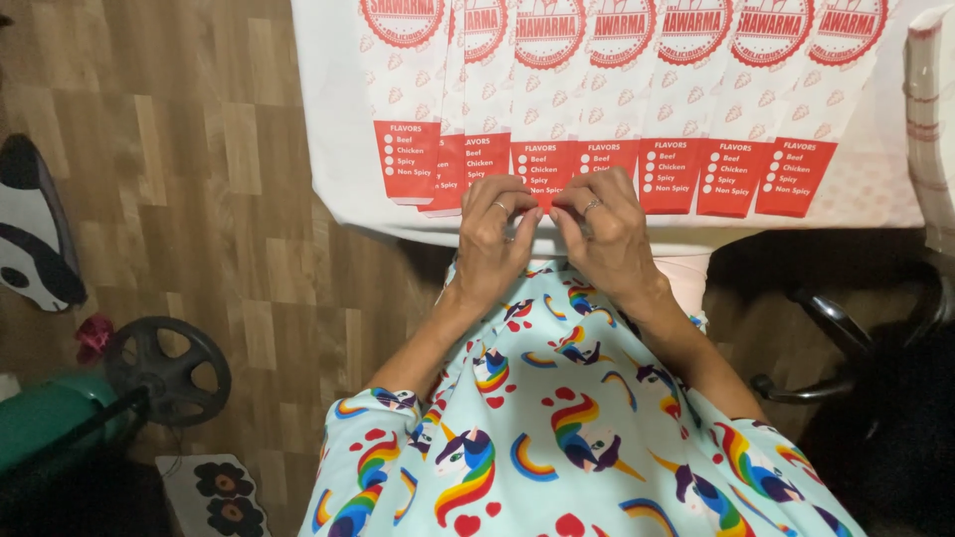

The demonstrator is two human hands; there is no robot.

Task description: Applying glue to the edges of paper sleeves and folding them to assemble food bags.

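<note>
Both hands work at the near edge of the white table. The left hand and the right hand touch each other at the fingertips, fingers curled, and together they pinch the lower red edge of one paper sleeve. This sleeve lies in the overlapping row of sleeves that runs along the table, red ends toward the person. Left of the table the wooden floor is open; lower left stands a small wheel. A black chair is close on the right.
</note>
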